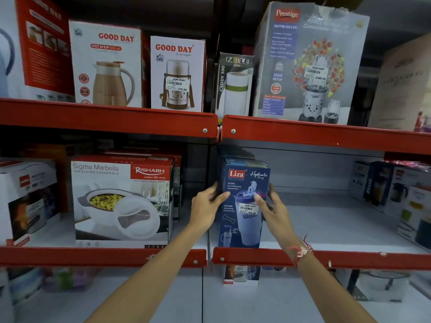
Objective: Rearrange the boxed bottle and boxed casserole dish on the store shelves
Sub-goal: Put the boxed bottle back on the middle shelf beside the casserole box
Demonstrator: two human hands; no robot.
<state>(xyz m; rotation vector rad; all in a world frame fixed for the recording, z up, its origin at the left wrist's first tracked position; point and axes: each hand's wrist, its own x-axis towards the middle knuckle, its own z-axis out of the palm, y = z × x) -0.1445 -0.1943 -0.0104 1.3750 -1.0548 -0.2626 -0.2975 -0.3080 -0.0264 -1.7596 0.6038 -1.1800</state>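
Note:
A tall blue boxed bottle [242,180], marked Liza Hydrate Pro, stands upright at the left end of the right-hand middle shelf [326,257]. My left hand [206,206] rests against its left side and my right hand [271,208] against its right front edge, fingers spread around the box. The boxed casserole dish [121,199], red and white with a picture of a white dish, stands on the left-hand middle shelf [102,256], just left of the upright between the bays.
Behind the bottle box stands another dark blue box [235,153]. Boxed flasks [106,64] and a blender box [307,64] fill the upper shelf. More boxes [396,194] sit at the right end of the middle shelf, and one at the far left [25,197].

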